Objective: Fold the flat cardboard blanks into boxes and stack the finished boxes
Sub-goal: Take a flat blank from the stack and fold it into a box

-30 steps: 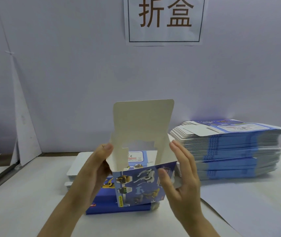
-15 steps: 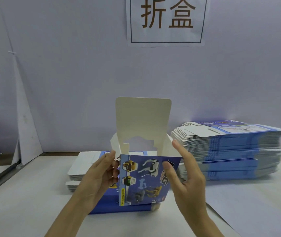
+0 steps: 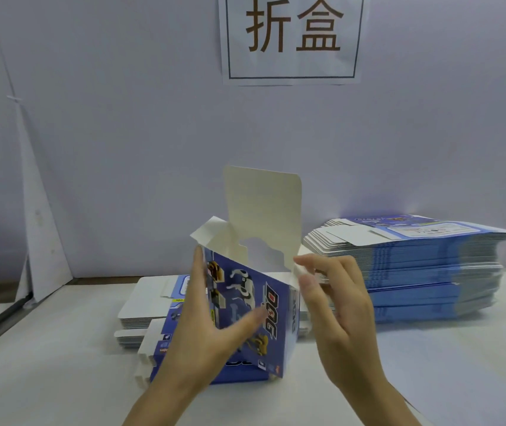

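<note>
Grip is two-handed on the box [image 3: 254,302]. The L hand [image 3: 202,327] clamps it, w/ the thumb laid across the printed front face and the fingers lying long up the left wall. The R hand [image 3: 338,309] pinches the small right flap [image 3: 301,269] at the top corner between thumb and forefinger; its other fingers are loosely bent behind. The box sits between the two hands, opened to a tube and tilted, one vertical edge toward the camera. Just above the grip the top flap [image 3: 264,207] stands upright, white inside, and the left flap [image 3: 211,232] is splayed outward. Directly behind and under the grip lies a low stack of blanks [image 3: 141,305] on the table [image 3: 45,364]. Further right of the R hand is a tall stack of blanks [image 3: 414,272], not touching it. Far above the grip, a paper sign [image 3: 291,38] hangs on the wall.
</note>
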Available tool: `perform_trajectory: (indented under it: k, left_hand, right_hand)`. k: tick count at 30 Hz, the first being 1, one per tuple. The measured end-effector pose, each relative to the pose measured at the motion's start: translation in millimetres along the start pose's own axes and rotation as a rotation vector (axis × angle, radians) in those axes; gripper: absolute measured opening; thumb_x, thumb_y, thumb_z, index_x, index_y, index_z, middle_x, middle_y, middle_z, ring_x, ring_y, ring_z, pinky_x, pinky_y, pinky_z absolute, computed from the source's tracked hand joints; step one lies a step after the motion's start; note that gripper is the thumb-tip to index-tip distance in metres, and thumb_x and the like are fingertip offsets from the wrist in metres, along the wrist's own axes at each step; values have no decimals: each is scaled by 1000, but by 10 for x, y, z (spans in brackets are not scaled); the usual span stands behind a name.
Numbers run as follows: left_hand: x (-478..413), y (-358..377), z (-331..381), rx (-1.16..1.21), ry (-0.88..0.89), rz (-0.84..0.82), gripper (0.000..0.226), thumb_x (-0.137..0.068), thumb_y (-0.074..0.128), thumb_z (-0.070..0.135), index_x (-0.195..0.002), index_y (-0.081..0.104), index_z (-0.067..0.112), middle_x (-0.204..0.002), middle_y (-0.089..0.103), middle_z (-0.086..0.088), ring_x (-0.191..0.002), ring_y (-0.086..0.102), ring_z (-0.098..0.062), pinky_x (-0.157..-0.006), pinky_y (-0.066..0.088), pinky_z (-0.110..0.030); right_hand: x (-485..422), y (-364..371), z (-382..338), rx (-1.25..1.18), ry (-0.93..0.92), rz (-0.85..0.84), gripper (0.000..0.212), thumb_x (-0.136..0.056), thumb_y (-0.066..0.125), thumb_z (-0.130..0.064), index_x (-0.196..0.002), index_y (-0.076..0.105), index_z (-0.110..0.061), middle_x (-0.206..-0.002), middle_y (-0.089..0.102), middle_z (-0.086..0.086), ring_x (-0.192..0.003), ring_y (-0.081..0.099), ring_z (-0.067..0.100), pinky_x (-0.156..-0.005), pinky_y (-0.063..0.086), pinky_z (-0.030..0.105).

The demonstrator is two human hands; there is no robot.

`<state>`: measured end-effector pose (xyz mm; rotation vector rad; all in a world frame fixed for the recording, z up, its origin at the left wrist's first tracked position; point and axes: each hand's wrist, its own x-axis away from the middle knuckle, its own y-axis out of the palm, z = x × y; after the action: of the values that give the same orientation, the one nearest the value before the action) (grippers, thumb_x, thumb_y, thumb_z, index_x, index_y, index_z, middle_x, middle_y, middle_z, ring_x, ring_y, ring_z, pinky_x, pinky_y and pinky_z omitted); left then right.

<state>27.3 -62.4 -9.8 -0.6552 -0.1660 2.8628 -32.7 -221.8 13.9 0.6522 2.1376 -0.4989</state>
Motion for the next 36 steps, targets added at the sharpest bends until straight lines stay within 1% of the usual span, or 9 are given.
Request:
perform_trajectory:
  k: [6,10,13,17,23,26,29,33,36]
  left_hand:
    - [17,127,-10,-206,-55,118,150,-26,79,66,-142,-15,54,-146,21,21,-136,31,-13,-109,39,-45]
    - [31,43,2,-261,164,158,141,-34,88,57,-135,-11,67,-124,20,34,-125,30,10,-99,38,-15]
    - [17,-78,46,-486,462,93,147,-42,95,42,-144,-9,56,-139,12,29,-127,24,16,-90,32,5]
    - [25,-131,124,-688,739,40,134,-52,82,56,-153,-2,34,-152,15,-2,-135,31,-24,-98,39,-23]
    - [-9,-169,44,-627,806,40,134,-52,84,58,-155,4,24,-151,19,-10,-136,33,-27,-108,30,-12]
    - [15,-157,2,-664,815,43,133,-53,81,65,-154,3,28,-152,22,-9,-133,36,-32,-107,34,-16]
    - [-14,-194,26,-652,694,59,103,-61,55,86,-144,-1,59,-139,38,-2,-136,34,-36,-108,41,-33]
    - [-27,-292,-13,-748,785,44,140,-49,87,57,-154,-2,28,-151,13,-8,-140,25,-25,-105,34,-35]
    - [9,-298,80,-786,848,-4,131,-53,84,56,-152,2,30,-149,14,-9,-135,30,-32,-102,38,-38]
  right_hand:
    - [-2,-13,-144,-17,-22,-76,16,-89,57,-22,-101,62,-30,-97,67,-15,-90,65,3,-70,48,10]
    - [-65,-75,-174,-46,62,101,33,-85,60,-28,-114,52,-42,-106,63,-19,-92,64,5,-68,47,11]
    - [-159,-203,-117,-108,199,197,48,-88,70,-33,-126,43,-45,-124,56,-13,-108,59,8,-85,49,21]
    - [-281,-333,-119,-465,343,82,26,-71,71,-32,-96,74,-41,-94,74,-15,-81,70,-1,-60,53,14]
    - [-244,-245,38,-899,824,-12,43,-63,73,-39,-101,78,-21,-105,75,7,-89,72,23,-85,57,42]
    - [-225,-215,80,-982,1094,-200,36,-65,70,-35,-88,80,-9,-87,74,12,-63,68,23,-71,56,36]
    - [-245,-258,124,-989,1124,-221,49,-65,74,-33,-105,74,-5,-91,73,18,-64,70,29,-58,59,36]
    - [-285,-307,129,-1122,988,-193,62,-64,76,-34,-121,70,-9,-118,69,17,-90,70,32,-77,59,41]
    - [-237,-215,157,-1149,1116,-239,48,-63,74,-36,-97,77,-3,-92,74,17,-71,72,30,-61,59,37]
